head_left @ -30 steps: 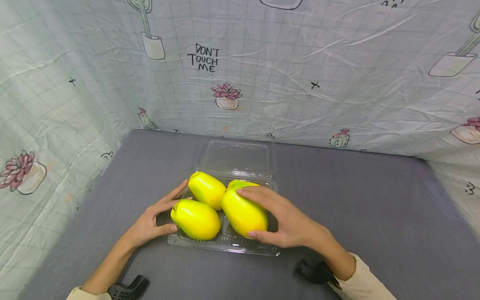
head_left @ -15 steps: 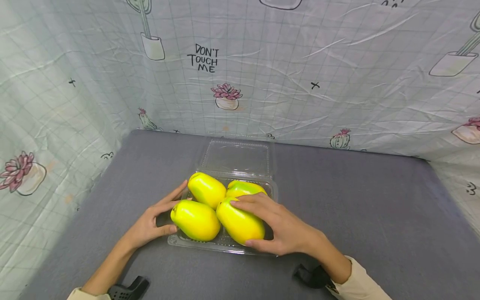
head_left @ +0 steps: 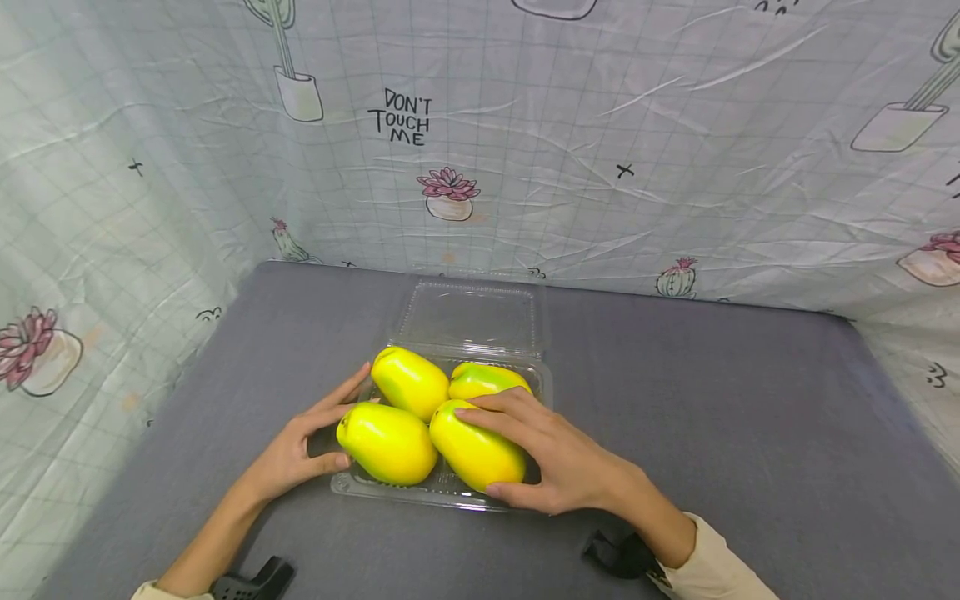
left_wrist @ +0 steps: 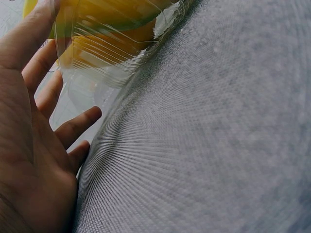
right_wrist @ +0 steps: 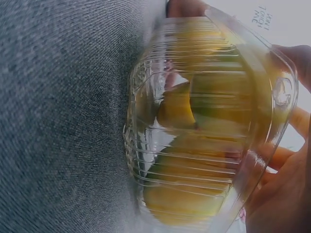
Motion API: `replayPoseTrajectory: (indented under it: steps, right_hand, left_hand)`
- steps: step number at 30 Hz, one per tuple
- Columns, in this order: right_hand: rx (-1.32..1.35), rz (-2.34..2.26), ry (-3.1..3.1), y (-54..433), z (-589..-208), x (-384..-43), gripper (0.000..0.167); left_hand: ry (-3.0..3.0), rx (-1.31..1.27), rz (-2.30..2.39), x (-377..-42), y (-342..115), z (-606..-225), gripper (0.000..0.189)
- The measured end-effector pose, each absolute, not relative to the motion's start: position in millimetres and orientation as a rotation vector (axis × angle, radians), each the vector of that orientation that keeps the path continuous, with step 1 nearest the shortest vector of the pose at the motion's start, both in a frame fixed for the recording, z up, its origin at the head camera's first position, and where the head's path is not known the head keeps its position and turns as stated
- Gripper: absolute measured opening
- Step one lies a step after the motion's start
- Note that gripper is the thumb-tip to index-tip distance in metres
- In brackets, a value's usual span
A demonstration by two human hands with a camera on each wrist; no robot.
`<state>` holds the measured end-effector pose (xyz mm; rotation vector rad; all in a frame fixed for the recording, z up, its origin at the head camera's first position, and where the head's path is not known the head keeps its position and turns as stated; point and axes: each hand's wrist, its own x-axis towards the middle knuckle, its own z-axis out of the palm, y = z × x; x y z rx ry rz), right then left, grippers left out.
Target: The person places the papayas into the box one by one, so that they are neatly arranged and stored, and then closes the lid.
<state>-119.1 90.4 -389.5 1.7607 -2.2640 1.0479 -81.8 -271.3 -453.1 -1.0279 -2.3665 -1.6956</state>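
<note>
Several yellow mangoes with green patches lie in a clear plastic clamshell box (head_left: 420, 497), its lid (head_left: 471, 317) folded back. My right hand (head_left: 558, 458) holds the front right mango (head_left: 477, 450) from above, thumb at its near end and fingers over the far end. Behind it is another mango (head_left: 487, 379), partly covered by the fingers. On the left sit a front mango (head_left: 388, 443) and a back mango (head_left: 410, 383). My left hand (head_left: 296, 446) rests along the box's left side, fingers spread and fairly straight. In the right wrist view the mangoes (right_wrist: 194, 189) show through the ribbed wall.
The box stands on a grey cloth-covered table (head_left: 712, 400). A white patterned curtain (head_left: 525, 167) hangs behind and at both sides. Black wrist devices (head_left: 622, 554) sit on both forearms.
My right hand has moved the front right mango nearer and slightly left, down into the front right of the box, uncovering more of the mango behind. The left hand has stayed in place.
</note>
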Motion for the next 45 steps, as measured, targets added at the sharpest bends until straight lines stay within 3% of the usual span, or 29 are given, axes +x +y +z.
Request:
replayPoseTrajectory:
  steps: [30, 45]
  right_hand:
    - [1.753, 0.866, -2.365, 90, -399, -118, 0.07]
    - [1.774, 0.864, -2.339, 90, -401, -120, 0.063]
  left_hand:
    - [-2.37, -1.035, -1.692, -82, -271, -453, 0.06]
    - [-2.373, -1.019, -1.731, -82, -270, -453, 0.064]
